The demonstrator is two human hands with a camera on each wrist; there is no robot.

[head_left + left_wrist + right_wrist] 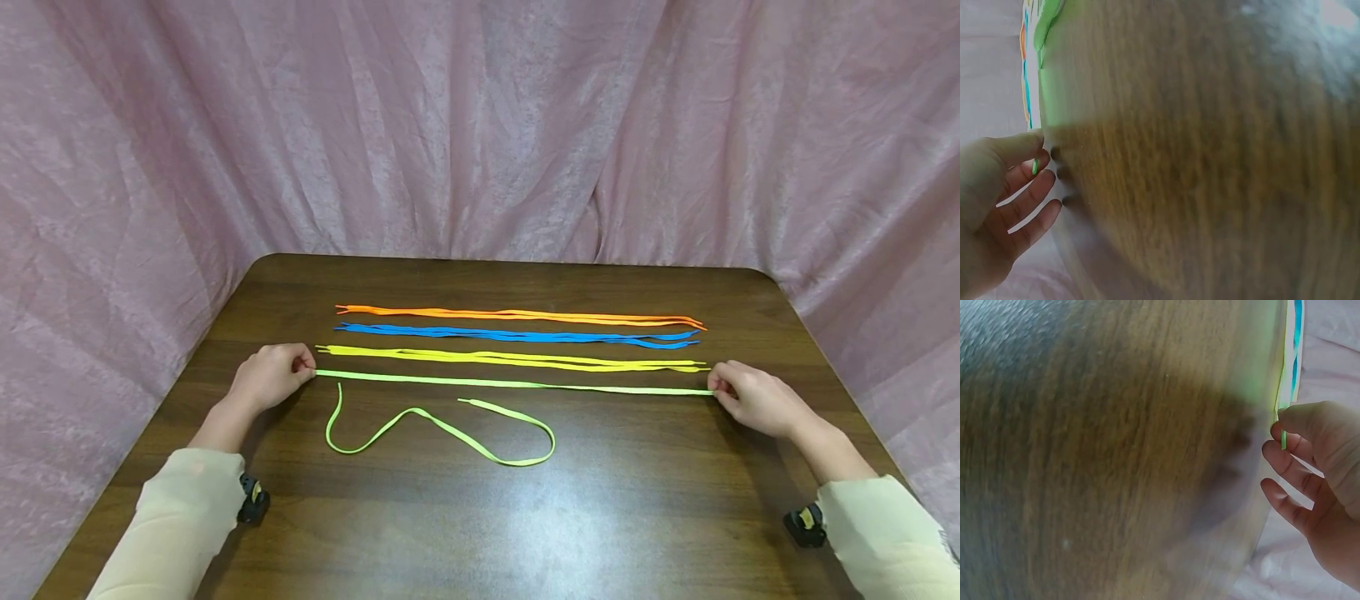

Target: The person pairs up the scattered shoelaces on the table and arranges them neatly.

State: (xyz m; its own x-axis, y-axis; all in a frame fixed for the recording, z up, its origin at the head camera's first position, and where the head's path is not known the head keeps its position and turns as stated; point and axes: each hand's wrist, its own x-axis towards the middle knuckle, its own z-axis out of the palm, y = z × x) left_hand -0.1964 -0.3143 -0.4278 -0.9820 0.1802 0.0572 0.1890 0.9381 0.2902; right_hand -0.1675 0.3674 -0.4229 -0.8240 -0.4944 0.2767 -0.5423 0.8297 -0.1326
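Observation:
A light green shoelace (480, 382) stretches nearly straight from hand to hand across the table. My left hand (272, 375) pinches its left end between thumb and index finger, and a short green tip (1035, 166) pokes out below the thumb in the left wrist view. At the other end, my right hand (757, 398) pinches the lace the same way, its tip (1284, 439) showing past the fingers in the right wrist view. Nearer to me, a second light green shoelace (442, 427) lies in loose curves on the table.
Behind the held lace lie yellow shoelaces (510, 359), blue shoelaces (517, 336) and orange shoelaces (517, 315), in straight rows side by side. The brown wooden table (420, 525) ends at a rounded back edge, with a pink curtain (480, 133) behind it.

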